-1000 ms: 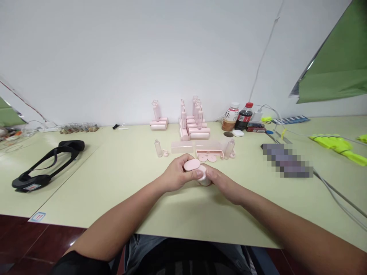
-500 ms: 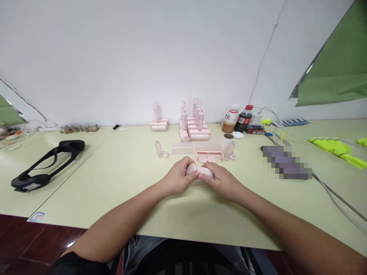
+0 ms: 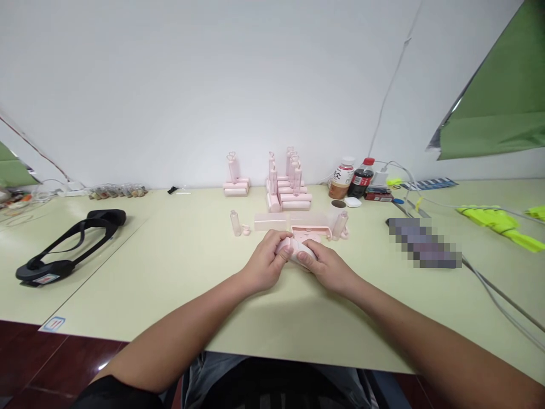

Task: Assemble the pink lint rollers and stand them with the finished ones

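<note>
My left hand is closed around the pink end of a white-and-pink roll, thumb on top. From the other side, my right hand grips the roll's white part, fingers wrapped and thumb laid along it. The fingers cover much of the roll. Just beyond my hands lies an open pink case, with pale pink pieces partly hidden behind my fingers. Translucent pink covers rest beside it. One small clear pink bottle stands to the left, another bottle to the right, each with a small pink part nearby.
Against the wall stand stacked pink rollers with clear bottles on top. To their right are a drink bottle, a cola bottle and a white lid. A black headset lies left; a blurred-out object and cables lie right.
The pink end in my left hand has turned and now sits more in line with the white part. My hands stay in about the same place.
</note>
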{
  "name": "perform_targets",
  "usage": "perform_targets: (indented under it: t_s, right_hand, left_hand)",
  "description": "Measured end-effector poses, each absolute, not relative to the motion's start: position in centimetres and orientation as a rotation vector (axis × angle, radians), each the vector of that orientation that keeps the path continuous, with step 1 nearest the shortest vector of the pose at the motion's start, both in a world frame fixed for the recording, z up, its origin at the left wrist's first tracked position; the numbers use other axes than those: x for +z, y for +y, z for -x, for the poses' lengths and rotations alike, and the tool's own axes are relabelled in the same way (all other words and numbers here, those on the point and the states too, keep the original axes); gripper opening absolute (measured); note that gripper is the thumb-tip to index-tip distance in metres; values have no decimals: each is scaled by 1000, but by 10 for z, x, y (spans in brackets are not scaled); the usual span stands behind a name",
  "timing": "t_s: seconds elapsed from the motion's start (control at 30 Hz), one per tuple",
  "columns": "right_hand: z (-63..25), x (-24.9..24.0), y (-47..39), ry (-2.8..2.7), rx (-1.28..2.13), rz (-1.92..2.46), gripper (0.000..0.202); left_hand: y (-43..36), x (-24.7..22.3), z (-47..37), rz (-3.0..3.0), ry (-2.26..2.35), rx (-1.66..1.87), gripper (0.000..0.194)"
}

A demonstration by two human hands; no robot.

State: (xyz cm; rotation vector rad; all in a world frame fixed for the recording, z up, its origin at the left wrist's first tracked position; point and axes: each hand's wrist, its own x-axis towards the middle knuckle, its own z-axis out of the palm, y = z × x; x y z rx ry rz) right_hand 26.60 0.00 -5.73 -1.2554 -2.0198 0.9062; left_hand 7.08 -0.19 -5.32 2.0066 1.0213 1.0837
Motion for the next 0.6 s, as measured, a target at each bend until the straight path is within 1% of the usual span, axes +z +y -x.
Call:
perform_targets:
  t_s: [0.07,0.17,0.2,0.43,0.6]
  right_hand:
    - [-266,-60,1,-1986,935,1261,40]
    - [-265,-63,2,-1950,956,1269,38]
    - [-265,-63,1,-1944,964,1269,37]
    - [-264,-64,0,-1946,985,1261,36]
    - [-264,-63,-2,-1963,1001,1251,39]
  left_hand:
    - [1,-56,-69,-1939,1008,1068,37]
    - [2,-59,-67,-1890,993,998,53]
    - [1,-60,-68,-1887,995,986,56]
    - [3,-68,-68,-1875,1019,1032,46]
    - [2,-71,-69,-1868,982,1033,45]
